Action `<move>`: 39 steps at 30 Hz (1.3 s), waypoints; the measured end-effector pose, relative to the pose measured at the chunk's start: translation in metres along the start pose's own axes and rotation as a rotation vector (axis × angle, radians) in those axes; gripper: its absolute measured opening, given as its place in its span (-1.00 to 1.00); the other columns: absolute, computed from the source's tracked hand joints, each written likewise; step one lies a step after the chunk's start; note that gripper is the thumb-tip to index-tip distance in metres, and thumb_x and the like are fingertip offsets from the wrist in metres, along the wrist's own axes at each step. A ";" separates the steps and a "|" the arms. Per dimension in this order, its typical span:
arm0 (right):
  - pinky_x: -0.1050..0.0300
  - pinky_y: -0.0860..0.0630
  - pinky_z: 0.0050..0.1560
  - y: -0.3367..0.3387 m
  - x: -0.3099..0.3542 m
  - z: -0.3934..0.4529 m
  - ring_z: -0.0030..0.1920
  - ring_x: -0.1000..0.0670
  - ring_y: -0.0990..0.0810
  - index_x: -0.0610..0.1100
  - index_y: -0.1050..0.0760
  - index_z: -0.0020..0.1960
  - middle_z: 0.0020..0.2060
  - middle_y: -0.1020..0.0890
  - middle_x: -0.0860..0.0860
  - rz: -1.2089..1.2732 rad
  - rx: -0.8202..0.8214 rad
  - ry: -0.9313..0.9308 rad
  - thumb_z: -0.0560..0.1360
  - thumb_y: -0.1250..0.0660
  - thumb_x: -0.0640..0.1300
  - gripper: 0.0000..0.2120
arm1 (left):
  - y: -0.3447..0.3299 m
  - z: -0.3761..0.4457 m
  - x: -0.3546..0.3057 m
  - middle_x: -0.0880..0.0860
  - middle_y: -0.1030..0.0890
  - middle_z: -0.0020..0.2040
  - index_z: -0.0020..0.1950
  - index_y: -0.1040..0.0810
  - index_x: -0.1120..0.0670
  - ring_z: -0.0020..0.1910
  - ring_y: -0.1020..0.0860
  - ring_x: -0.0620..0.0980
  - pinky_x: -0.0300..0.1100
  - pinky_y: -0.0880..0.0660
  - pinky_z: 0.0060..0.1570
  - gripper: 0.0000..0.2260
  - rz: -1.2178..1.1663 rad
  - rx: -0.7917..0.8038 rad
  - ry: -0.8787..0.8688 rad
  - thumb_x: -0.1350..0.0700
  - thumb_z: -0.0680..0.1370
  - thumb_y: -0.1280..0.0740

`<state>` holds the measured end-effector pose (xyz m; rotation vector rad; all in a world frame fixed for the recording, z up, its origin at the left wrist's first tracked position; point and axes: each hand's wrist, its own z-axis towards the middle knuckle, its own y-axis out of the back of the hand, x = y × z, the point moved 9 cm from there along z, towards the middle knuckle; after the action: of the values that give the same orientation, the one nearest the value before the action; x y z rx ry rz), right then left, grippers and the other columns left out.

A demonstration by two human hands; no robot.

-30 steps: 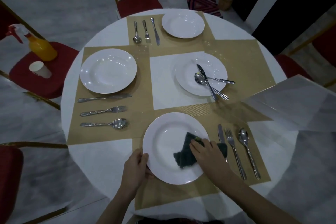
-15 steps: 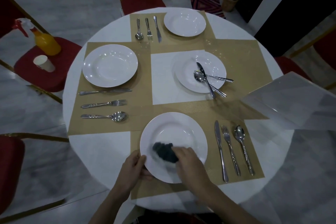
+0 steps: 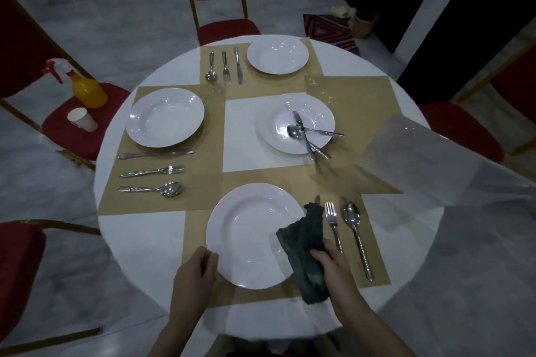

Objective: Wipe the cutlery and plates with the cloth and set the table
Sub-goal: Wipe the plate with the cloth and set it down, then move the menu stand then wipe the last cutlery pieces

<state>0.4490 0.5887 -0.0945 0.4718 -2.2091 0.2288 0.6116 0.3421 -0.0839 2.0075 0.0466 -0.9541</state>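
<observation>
A white plate [image 3: 246,229] lies on the tan placemat nearest me. My left hand [image 3: 195,272] holds its near-left rim. My right hand [image 3: 333,264] grips a dark cloth [image 3: 306,249] draped over the plate's right rim. The cloth hides most of a knife; only its tip [image 3: 317,199] shows. A fork [image 3: 332,223] and a spoon [image 3: 355,229] lie to the right of the cloth. Another plate [image 3: 295,124] near the table's middle carries a loose knife, spoon and fork.
Set places with a plate [image 3: 165,117] and cutlery lie at the left, and a plate [image 3: 277,55] with cutlery at the far side. Red chairs ring the round table; one at the left holds a spray bottle [image 3: 87,87] and a paper cup [image 3: 82,119].
My right hand has swept the cloth from the plate's near-left part to its right rim, partly off the plate. The left hand stays on the rim.
</observation>
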 end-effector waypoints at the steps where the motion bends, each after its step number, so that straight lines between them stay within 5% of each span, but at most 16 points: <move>1: 0.18 -0.54 -0.06 0.012 -0.001 -0.003 -0.07 0.04 -0.66 -0.03 -0.61 0.08 -0.10 -0.70 0.03 -0.015 -0.004 0.017 0.56 -0.26 -0.26 -0.77 | -0.007 -0.007 -0.010 0.06 -0.54 -0.44 -0.28 -0.43 0.13 -0.43 -0.52 0.02 -0.02 -0.48 -0.34 -0.75 -0.043 0.021 -0.005 0.11 0.59 -0.27; 7: 0.31 -0.51 -0.24 0.094 -0.020 -0.027 -0.11 0.05 -0.64 -0.05 -0.59 0.04 -0.08 -0.69 -0.01 0.008 -0.001 0.007 0.56 -0.25 -0.31 -0.77 | -0.083 -0.059 -0.096 0.05 -0.55 -0.46 -0.28 -0.48 0.12 -0.52 -0.50 -0.11 -0.24 -0.46 -0.46 -0.75 -0.165 0.166 -0.088 0.15 0.60 -0.25; 14: 0.34 -0.50 -0.28 0.212 -0.025 -0.042 -0.23 0.09 -0.63 -0.13 -0.59 -0.09 -0.25 -0.69 0.00 0.042 -0.124 0.055 0.54 -0.22 -0.40 -0.75 | -0.181 -0.104 -0.196 0.03 -0.56 -0.41 -0.20 -0.51 0.08 -0.46 -0.54 -0.08 -0.18 -0.50 -0.40 -0.78 -0.208 0.357 -0.225 0.08 0.62 -0.22; 22: 0.05 -0.51 -0.06 0.310 -0.012 -0.040 -0.06 -0.11 -0.63 -0.08 -0.59 0.01 -0.10 -0.68 -0.07 0.104 -0.322 0.017 0.60 -0.21 -0.26 -0.81 | -0.247 -0.106 -0.265 0.03 -0.59 -0.37 -0.23 -0.47 0.04 -0.45 -0.55 -0.05 -0.13 -0.49 -0.39 -0.80 -0.181 0.548 -0.370 0.09 0.59 -0.21; 31: 0.23 -0.50 -0.22 0.370 0.052 -0.001 -0.22 0.19 -0.62 0.07 -0.57 -0.04 -0.21 -0.66 0.18 0.041 -0.399 0.136 0.60 -0.22 -0.21 -0.77 | -0.298 -0.095 -0.321 0.00 -0.61 -0.37 -0.22 -0.44 0.01 -0.45 -0.56 -0.08 -0.12 -0.47 -0.34 -0.83 -0.163 0.587 -0.408 0.00 0.53 -0.17; 39: 0.45 -0.48 -0.30 0.386 0.108 0.083 -0.20 0.21 -0.62 -0.01 -0.55 0.03 -0.11 -0.65 0.09 -0.095 -0.226 0.202 0.58 -0.21 -0.29 -0.77 | -0.343 -0.080 -0.351 0.09 -0.58 -0.40 -0.26 -0.44 0.10 -0.48 -0.52 -0.02 -0.07 -0.46 -0.36 -0.76 -0.179 0.500 -0.335 0.10 0.60 -0.24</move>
<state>0.1705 0.8864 -0.0635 0.4085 -1.9809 -0.0239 0.2857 0.7174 -0.0756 2.2856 -0.2202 -1.5241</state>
